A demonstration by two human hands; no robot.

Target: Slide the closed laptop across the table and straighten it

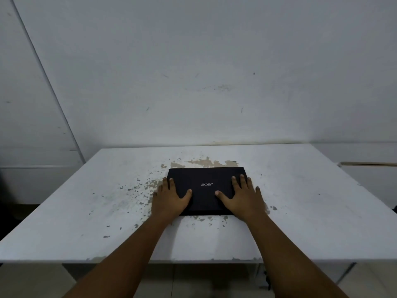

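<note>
— What fills the room?

— A pale, scuffed wall (193, 72), and against it a white table (311, 211) with paint flaked off around its middle.

— Where is the laptop?

— A closed black Acer laptop (206, 183) lies flat near the table's centre, toward the far edge, its sides roughly square with the table's.

— And the hands?

— Both rest palm-down on its lid, fingers spread, gripping nothing. The left hand (169, 201) covers the near left corner, outer fingers spilling onto the table. The right hand (245, 198) covers the near right corner, little finger off the edge.
</note>
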